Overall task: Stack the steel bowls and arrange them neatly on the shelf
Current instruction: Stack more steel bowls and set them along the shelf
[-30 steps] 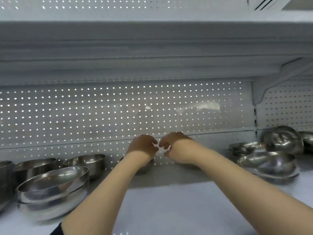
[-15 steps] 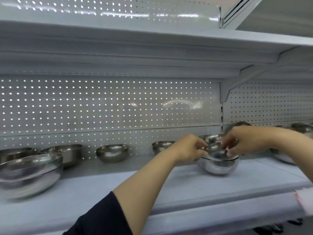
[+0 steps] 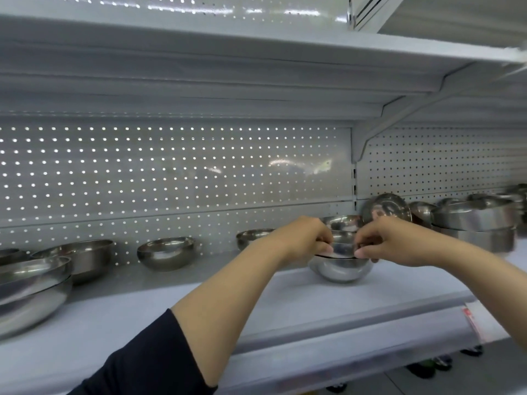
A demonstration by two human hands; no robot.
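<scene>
- Two bare hands: the left hand and the right hand, each at the rim of the same small steel bowl.
- Two shelves: the lower shelf carrying the bowls, and the upper shelf.
- One shelf bracket.
- Steel bowls left of the hands: at least five, including a large nested pair.
- Bowls to the right are blurred; count unclear.

No words or numbers can be read here. A small red and white tag sits on the front edge of the shelf, near its right end, too blurry to read.
</scene>
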